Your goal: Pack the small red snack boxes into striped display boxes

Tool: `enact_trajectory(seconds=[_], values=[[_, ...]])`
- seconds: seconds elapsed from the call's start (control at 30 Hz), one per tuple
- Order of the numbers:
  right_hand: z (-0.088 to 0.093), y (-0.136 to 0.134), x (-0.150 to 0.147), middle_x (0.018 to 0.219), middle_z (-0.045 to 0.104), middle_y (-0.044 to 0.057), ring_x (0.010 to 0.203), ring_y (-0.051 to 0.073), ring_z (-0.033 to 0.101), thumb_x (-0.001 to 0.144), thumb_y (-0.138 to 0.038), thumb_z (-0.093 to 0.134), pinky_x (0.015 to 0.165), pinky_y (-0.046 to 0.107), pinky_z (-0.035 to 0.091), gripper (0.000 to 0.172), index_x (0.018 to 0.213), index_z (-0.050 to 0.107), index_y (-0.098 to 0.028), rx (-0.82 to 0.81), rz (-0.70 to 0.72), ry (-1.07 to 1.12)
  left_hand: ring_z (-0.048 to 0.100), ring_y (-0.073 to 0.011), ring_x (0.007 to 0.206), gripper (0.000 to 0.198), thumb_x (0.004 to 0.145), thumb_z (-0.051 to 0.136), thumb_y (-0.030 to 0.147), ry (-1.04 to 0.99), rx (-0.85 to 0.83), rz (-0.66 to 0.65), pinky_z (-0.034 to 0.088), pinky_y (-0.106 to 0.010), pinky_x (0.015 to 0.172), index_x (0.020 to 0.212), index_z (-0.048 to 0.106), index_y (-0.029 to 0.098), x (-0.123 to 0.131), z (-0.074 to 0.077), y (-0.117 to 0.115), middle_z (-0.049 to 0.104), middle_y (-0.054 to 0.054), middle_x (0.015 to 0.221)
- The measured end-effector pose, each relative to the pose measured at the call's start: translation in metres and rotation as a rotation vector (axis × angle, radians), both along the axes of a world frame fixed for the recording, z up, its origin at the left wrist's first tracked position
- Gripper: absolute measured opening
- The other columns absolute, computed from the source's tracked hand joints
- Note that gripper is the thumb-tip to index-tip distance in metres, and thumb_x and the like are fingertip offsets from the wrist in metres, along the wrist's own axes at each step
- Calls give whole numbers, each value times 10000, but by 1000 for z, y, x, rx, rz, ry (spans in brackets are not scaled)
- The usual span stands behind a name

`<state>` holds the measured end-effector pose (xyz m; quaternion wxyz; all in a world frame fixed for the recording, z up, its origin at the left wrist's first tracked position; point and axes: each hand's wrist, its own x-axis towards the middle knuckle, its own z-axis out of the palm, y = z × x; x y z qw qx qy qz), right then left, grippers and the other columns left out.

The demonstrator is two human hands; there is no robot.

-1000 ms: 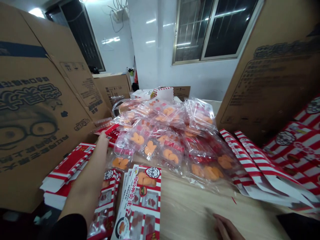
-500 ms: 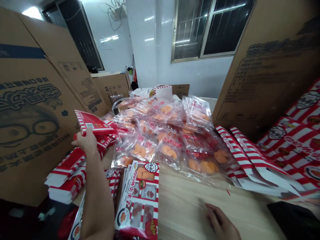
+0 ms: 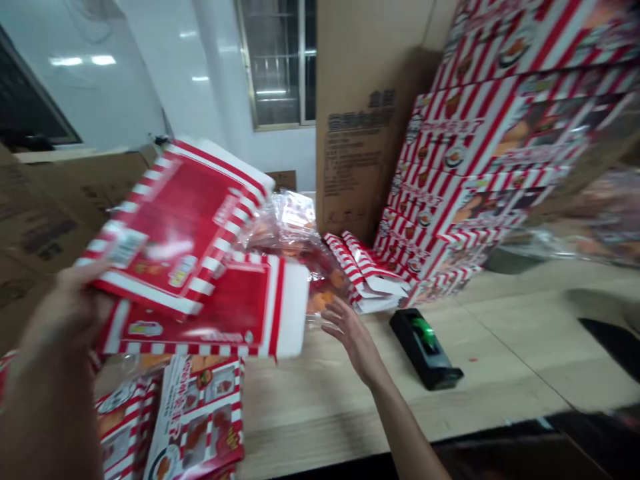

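Observation:
My left hand [image 3: 70, 307] is closed on flattened red-and-white striped cartons [image 3: 175, 233], lifted above the wooden table [image 3: 500, 347] at the left. My right hand [image 3: 353, 333] is open, fingers spread, reaching toward the white edge of the lower carton [image 3: 293, 307], close to it but apart. Printed packs [image 3: 195, 413] lie on the table under the cartons. Clear bags of orange pieces [image 3: 295, 233] show behind the cartons, mostly hidden.
A black tape dispenser [image 3: 425, 340] with a green roll lies right of my right hand. Stacked striped boxes [image 3: 480, 153] rise at the right. A tall brown cardboard box [image 3: 360, 113] stands behind, more cardboard [image 3: 45, 207] at the left. Folded striped cartons [image 3: 367, 273] lie nearby.
The view has swung right. My left hand has lifted the striped cartons up from the left pile toward the middle. My right hand has risen from the table toward them.

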<state>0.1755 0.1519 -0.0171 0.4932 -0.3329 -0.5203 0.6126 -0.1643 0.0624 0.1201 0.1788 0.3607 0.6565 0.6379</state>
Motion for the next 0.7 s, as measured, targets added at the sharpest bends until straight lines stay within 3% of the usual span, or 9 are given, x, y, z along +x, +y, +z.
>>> enact_trajectory(seconds=[0.1, 0.17, 0.23, 0.3, 0.4, 0.5, 0.63, 0.7], values=[[39, 4, 20, 1284, 461, 99, 1062, 258, 536, 647, -761, 462, 830, 415, 460, 822, 1323, 291, -327, -18, 135, 237, 612, -320, 883, 448, 570, 562, 332, -217, -164, -424, 530, -426, 716, 971, 612, 135, 47, 0, 63, 695, -63, 792], [53, 2, 34, 1227, 519, 81, 1035, 227, 553, 671, -639, 583, 845, 388, 450, 816, 1346, 231, -346, 3, 160, 189, 631, -304, 830, 403, 558, 617, 298, -353, -272, -715, 527, -414, 718, 919, 622, 118, 79, 2, 105, 699, -96, 789], [60, 5, 46, 1121, 592, 59, 994, 194, 570, 687, -417, 690, 846, 351, 448, 782, 1337, 265, -325, 33, 137, 54, 644, -271, 763, 325, 589, 630, 299, -369, -302, -890, 525, -392, 717, 858, 634, 117, 109, 8, 144, 698, -102, 771], [63, 18, 59, 1044, 627, 51, 909, 188, 598, 687, -310, 696, 783, 332, 478, 705, 1299, 346, -288, 69, 61, -67, 646, -251, 717, 275, 627, 627, 317, -293, -299, -979, 522, -388, 716, 819, 641, 121, 133, 17, 176, 697, -97, 757], [68, 62, 81, 963, 648, 70, 748, 198, 622, 730, -362, 603, 648, 331, 511, 510, 1199, 467, -214, 182, -251, -290, 643, -238, 768, 262, 654, 643, 333, -67, -163, -973, 507, -385, 764, 823, 644, 133, 150, 36, 205, 695, -80, 801], [74, 113, 106, 895, 654, 101, 794, 246, 616, 755, -377, 521, 684, 384, 510, 407, 1091, 554, -149, 320, -602, -575, 635, -213, 819, 292, 651, 673, 321, 71, 110, -823, 496, -372, 804, 873, 623, 139, 141, 51, 212, 684, -65, 867], [72, 142, 119, 996, 612, 192, 1010, 344, 534, 723, -318, 565, 886, 518, 392, 375, 1019, 609, -91, 384, -725, -724, 645, -190, 743, 297, 706, 636, 331, -103, 300, -551, 523, -380, 730, 931, 571, 149, 121, 55, 217, 675, -45, 820], [70, 134, 112, 1208, 485, 231, 1174, 358, 405, 726, -320, 593, 972, 536, 302, 500, 1160, 530, -78, 577, -803, -813, 649, -200, 714, 244, 755, 583, 334, -230, 198, -537, 529, -378, 702, 903, 579, 139, 123, 51, 222, 672, -54, 754]])
